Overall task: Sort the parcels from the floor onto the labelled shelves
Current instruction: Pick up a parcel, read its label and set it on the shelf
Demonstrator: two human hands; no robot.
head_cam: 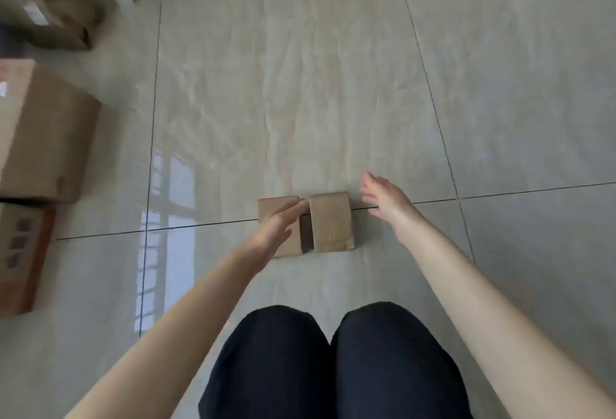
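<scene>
The parcels, a left box [271,215] and a right box [331,222] side by side on the floor [300,102] at lower centre, could slide apart or drop if the left hand [278,230] and right hand [388,200], both spread and holding nothing, squeeze them unevenly

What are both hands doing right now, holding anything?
Left hand: open, flat over the left box, holding nothing.
Right hand: open, fingers spread, beside the right box, holding nothing.
</scene>
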